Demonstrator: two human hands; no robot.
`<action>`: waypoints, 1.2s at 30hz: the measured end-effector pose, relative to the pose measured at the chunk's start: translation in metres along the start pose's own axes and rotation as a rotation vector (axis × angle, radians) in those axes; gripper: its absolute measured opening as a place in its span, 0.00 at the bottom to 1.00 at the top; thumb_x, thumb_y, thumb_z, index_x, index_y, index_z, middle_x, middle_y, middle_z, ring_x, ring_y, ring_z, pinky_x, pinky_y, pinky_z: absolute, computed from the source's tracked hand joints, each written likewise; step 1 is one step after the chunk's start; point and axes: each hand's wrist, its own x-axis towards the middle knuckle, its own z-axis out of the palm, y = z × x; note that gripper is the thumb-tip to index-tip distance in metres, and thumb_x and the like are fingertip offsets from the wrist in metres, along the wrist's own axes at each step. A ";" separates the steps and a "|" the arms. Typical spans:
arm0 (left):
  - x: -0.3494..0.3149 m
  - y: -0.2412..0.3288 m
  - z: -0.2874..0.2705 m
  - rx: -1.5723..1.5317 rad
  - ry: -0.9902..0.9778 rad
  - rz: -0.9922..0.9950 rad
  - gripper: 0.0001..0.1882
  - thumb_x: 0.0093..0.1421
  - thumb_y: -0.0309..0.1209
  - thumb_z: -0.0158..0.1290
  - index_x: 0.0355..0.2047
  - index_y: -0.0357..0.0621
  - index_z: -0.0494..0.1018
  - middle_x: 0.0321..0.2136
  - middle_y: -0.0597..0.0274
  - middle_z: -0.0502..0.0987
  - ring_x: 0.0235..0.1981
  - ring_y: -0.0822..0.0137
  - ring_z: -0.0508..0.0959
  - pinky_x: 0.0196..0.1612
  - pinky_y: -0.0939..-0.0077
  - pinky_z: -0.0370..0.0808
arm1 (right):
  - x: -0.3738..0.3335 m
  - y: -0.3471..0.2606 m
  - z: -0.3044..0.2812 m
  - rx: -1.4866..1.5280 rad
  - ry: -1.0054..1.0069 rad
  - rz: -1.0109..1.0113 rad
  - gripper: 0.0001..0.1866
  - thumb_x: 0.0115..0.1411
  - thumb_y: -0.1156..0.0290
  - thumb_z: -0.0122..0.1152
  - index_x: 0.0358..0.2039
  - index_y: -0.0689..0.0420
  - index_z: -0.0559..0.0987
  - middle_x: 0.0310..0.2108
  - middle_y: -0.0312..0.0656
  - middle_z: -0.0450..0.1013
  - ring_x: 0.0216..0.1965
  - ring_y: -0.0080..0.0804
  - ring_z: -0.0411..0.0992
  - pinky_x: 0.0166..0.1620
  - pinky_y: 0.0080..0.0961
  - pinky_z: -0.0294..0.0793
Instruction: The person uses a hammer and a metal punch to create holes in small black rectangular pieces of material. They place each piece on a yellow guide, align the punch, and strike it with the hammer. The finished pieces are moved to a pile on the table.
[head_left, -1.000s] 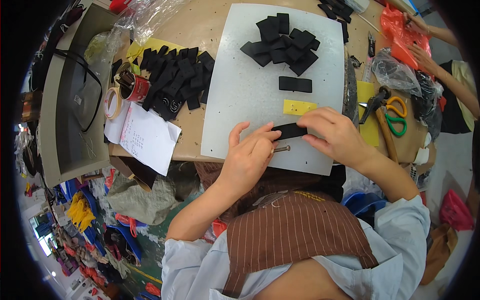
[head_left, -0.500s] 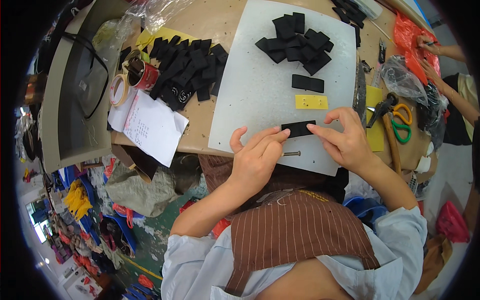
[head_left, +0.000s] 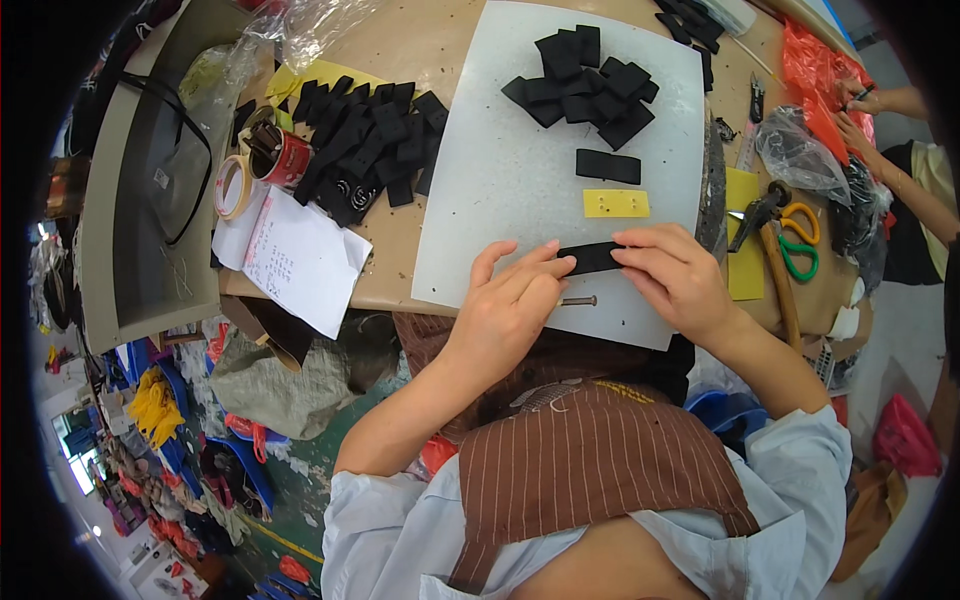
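Note:
A short black fabric strip lies near the front of a white board. My left hand has its fingertips on the strip's left end. At the right end, my right hand grips it between thumb and fingers. Just below the strip, a metal punch-like rod sticks out beside my left hand. Beyond the strip is a small yellow card with little holes. Past that lies another flat black piece, then a loose pile of black pieces.
Left of the board are a heap of black strips, a red tin, a tape roll and a written-on notebook. On the right lie a hammer and scissors. Another person's hands handle red plastic.
My right hand's raised fingers have come down onto the strip's right end. The left hand stays at the left end. The whole view has shifted slightly.

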 end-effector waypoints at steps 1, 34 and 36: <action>0.001 0.000 -0.001 -0.002 0.000 0.002 0.09 0.54 0.19 0.59 0.28 0.42 0.69 0.39 0.65 0.82 0.49 0.64 0.80 0.52 0.59 0.66 | 0.001 0.000 -0.001 0.016 -0.020 0.015 0.22 0.50 0.81 0.66 0.48 0.60 0.76 0.44 0.46 0.76 0.43 0.42 0.75 0.45 0.32 0.76; 0.002 0.001 -0.002 0.161 0.007 0.046 0.15 0.55 0.24 0.60 0.22 0.49 0.62 0.37 0.74 0.82 0.48 0.71 0.80 0.61 0.55 0.51 | 0.057 0.006 -0.023 -0.132 -0.126 0.133 0.08 0.54 0.76 0.63 0.35 0.61 0.77 0.33 0.44 0.73 0.38 0.45 0.74 0.42 0.33 0.75; 0.003 0.001 -0.002 0.186 0.010 0.055 0.15 0.55 0.25 0.59 0.22 0.50 0.62 0.38 0.75 0.82 0.49 0.72 0.79 0.62 0.54 0.49 | 0.059 0.003 -0.017 -0.267 -0.157 0.091 0.07 0.54 0.76 0.62 0.34 0.61 0.77 0.31 0.44 0.71 0.39 0.45 0.73 0.43 0.34 0.74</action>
